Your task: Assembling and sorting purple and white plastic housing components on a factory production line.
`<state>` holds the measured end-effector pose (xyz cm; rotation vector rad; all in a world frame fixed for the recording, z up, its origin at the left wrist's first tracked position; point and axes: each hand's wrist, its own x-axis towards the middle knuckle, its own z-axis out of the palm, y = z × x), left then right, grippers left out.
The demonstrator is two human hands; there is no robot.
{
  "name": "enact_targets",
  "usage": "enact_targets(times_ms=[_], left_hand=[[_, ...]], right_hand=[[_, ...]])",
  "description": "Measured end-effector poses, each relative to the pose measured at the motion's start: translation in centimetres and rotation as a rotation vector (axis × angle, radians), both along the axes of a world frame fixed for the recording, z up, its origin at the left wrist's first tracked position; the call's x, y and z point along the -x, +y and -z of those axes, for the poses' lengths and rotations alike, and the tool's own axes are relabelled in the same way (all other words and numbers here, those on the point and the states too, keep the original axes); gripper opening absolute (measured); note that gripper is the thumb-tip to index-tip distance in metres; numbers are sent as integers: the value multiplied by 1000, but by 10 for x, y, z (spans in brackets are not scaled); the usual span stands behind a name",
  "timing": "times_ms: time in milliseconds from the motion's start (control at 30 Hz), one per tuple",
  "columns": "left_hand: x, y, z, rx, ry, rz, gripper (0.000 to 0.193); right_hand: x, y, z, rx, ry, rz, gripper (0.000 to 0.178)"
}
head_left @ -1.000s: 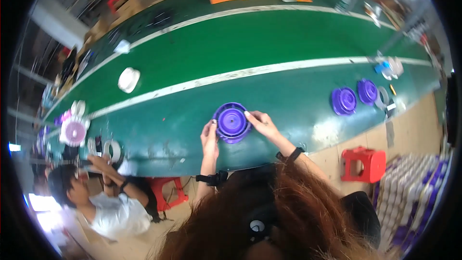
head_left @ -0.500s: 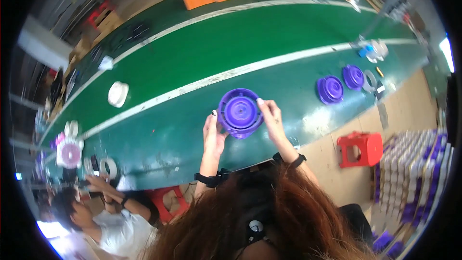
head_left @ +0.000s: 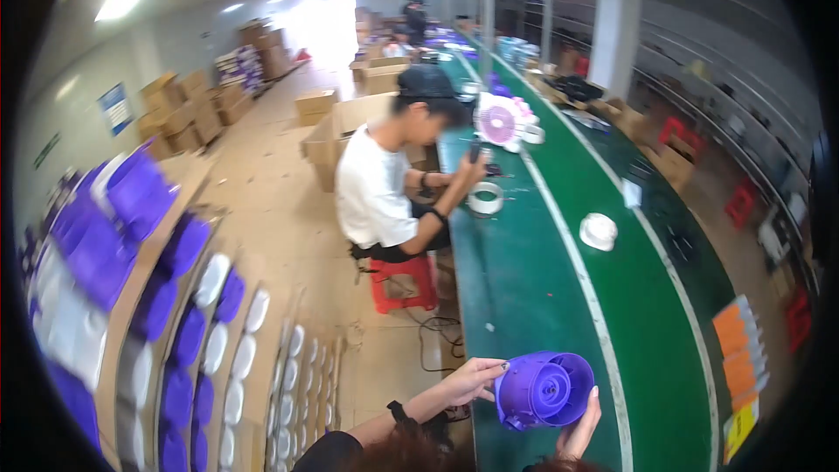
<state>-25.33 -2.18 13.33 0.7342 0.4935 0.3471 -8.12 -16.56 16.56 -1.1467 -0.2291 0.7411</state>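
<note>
Green conveyor belt (head_left: 559, 297) runs the length of a factory hall, with a seated co-worker (head_left: 384, 183) beside it farther along. Over the belt's near edge, a purple round fan housing (head_left: 544, 389) is gripped between two hands: the left hand (head_left: 472, 378) is curled on its rim, the right hand (head_left: 581, 424) is cupped beneath. Held only by fingertips, the housing could be dropped to the floor should either grip loosen.
</note>
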Motion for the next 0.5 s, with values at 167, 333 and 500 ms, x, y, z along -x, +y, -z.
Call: enact_targets(times_ms=[167,333,500], left_hand=[[81,-54,-13,-44,-159,-432,32],[148,-106,-74,-152,-220,-841,27],[200,-152,-127,-279,-317,-1161,25]], right_hand=[[52,19,-38,-14,111,-282,43],[93,35,-37,-234,-2,-712,46],[160,25,-87,-477,-532,-724,18]])
